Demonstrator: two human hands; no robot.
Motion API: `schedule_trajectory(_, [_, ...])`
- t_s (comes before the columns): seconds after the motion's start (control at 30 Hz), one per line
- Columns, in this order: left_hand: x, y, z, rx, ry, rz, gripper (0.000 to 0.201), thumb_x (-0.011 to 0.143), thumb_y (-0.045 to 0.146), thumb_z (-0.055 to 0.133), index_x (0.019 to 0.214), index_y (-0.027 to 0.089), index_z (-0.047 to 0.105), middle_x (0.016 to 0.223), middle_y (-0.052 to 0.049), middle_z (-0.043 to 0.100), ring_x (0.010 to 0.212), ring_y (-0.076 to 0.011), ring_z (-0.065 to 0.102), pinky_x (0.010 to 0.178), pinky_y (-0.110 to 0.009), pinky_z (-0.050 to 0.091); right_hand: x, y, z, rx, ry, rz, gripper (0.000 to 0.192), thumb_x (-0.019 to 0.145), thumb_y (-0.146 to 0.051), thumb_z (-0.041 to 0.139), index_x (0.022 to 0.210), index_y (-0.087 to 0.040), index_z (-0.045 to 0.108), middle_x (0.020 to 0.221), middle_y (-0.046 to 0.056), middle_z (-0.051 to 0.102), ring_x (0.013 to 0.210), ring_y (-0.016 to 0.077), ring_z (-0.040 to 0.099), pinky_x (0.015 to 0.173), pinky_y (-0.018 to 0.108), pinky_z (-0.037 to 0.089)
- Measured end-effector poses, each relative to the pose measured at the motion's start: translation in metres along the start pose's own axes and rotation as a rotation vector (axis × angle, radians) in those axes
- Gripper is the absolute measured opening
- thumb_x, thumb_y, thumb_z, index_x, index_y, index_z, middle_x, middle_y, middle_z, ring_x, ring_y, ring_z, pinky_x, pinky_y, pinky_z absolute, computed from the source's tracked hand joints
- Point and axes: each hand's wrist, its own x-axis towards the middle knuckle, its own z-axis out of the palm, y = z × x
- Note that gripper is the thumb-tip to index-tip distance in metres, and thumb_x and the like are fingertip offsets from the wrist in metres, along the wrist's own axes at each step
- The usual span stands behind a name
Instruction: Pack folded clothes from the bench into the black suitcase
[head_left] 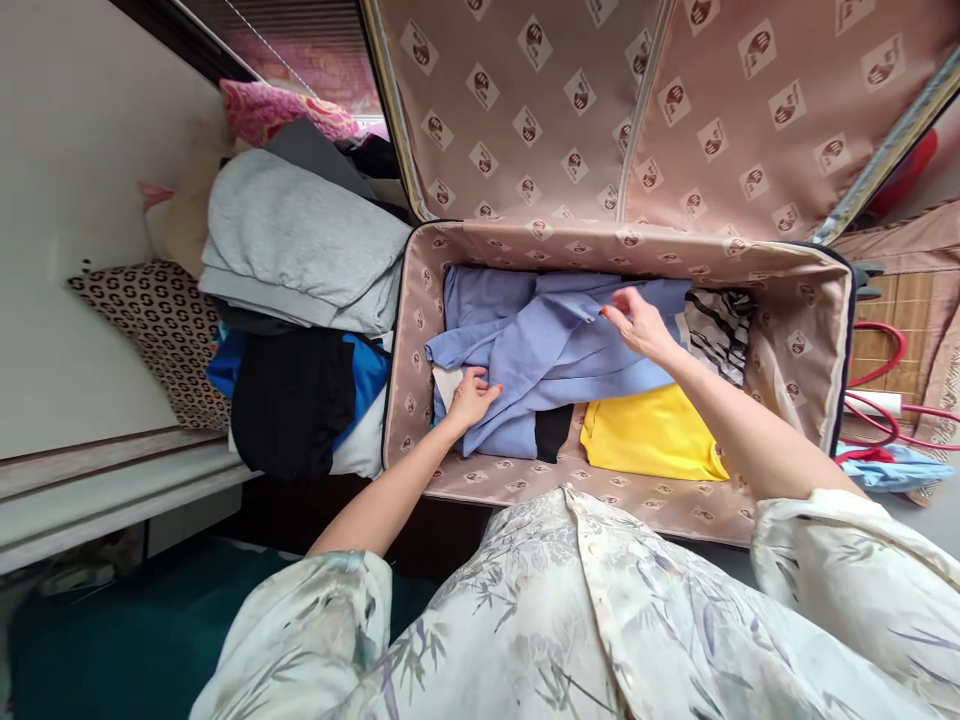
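A periwinkle-blue garment (555, 330) lies loosely folded across the open suitcase (409, 420), with creases running along it. My left hand (472, 398) rests on its left part, fingers apart and lying on the cloth. At the upper right of the garment, my right hand (636, 322) has thumb and fingers closed at a raised edge of the cloth. Below that hand lies a folded yellow garment (649, 435). A black piece of cloth (553, 432) shows beside it, and a black-and-white patterned cloth (720, 320) sits at the right end.
The suitcase lid (525, 120) stands raised at the back. Left of the case are piled grey folded clothes (300, 230), a black garment (292, 400) and a patterned cushion (154, 330). A red cord (892, 350) loops at the right, near a light-blue cloth (896, 468).
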Motion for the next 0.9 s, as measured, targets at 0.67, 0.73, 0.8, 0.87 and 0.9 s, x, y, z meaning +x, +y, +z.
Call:
schedule_trajectory(0.67, [-0.048, -0.033, -0.035, 0.094, -0.170, -0.043, 0.044, 0.058, 0.014, 0.071, 0.100, 0.019, 0.059, 0.089, 0.000, 0.067, 0.091, -0.0209, 0.067, 0.089, -0.034, 0.054, -0.059, 0.129, -0.048, -0.503, -0.459, -0.056, 0.013, 0.081, -0.026, 0.058, 0.089, -0.022, 0.067, 0.090, 0.009, 0.070, 0.099, 0.0311, 0.056, 0.089, 0.047, 0.036])
schedule_trajectory(0.73, [-0.045, -0.035, -0.039, 0.140, -0.227, -0.126, 0.042, 0.056, 0.015, 0.072, 0.096, 0.018, 0.062, 0.081, 0.002, 0.065, 0.083, -0.0210, 0.066, 0.083, -0.033, 0.054, -0.058, 0.134, -0.050, -0.511, -0.480, -0.042, 0.014, 0.081, -0.028, 0.058, 0.088, -0.021, 0.069, 0.090, 0.010, 0.070, 0.097, 0.0304, 0.057, 0.086, 0.043, 0.037])
schedule_trajectory(0.8, [-0.040, -0.036, -0.043, 0.131, -0.289, -0.122, 0.033, 0.059, 0.018, 0.070, 0.092, 0.017, 0.064, 0.077, 0.003, 0.063, 0.079, -0.0206, 0.065, 0.077, -0.031, 0.054, -0.059, 0.139, -0.051, -0.515, -0.474, -0.050, 0.016, 0.083, -0.030, 0.058, 0.089, -0.022, 0.070, 0.094, 0.011, 0.071, 0.098, 0.0301, 0.058, 0.082, 0.040, 0.038])
schedule_trajectory(0.87, [-0.033, -0.035, -0.046, 0.127, -0.284, -0.061, 0.026, 0.065, 0.019, 0.066, 0.091, 0.017, 0.064, 0.077, 0.002, 0.064, 0.080, -0.0203, 0.065, 0.076, -0.029, 0.053, -0.059, 0.140, -0.051, -0.516, -0.450, -0.060, 0.018, 0.084, -0.030, 0.057, 0.092, -0.022, 0.070, 0.098, 0.011, 0.072, 0.099, 0.0295, 0.059, 0.080, 0.038, 0.037])
schedule_trajectory(0.9, [-0.029, -0.035, -0.046, 0.168, -0.252, -0.038, 0.024, 0.067, 0.018, 0.064, 0.091, 0.017, 0.063, 0.079, 0.001, 0.065, 0.082, -0.0205, 0.065, 0.077, -0.029, 0.053, -0.059, 0.140, -0.050, -0.518, -0.443, -0.056, 0.019, 0.085, -0.030, 0.056, 0.094, -0.022, 0.070, 0.097, 0.011, 0.072, 0.098, 0.0291, 0.059, 0.080, 0.037, 0.037])
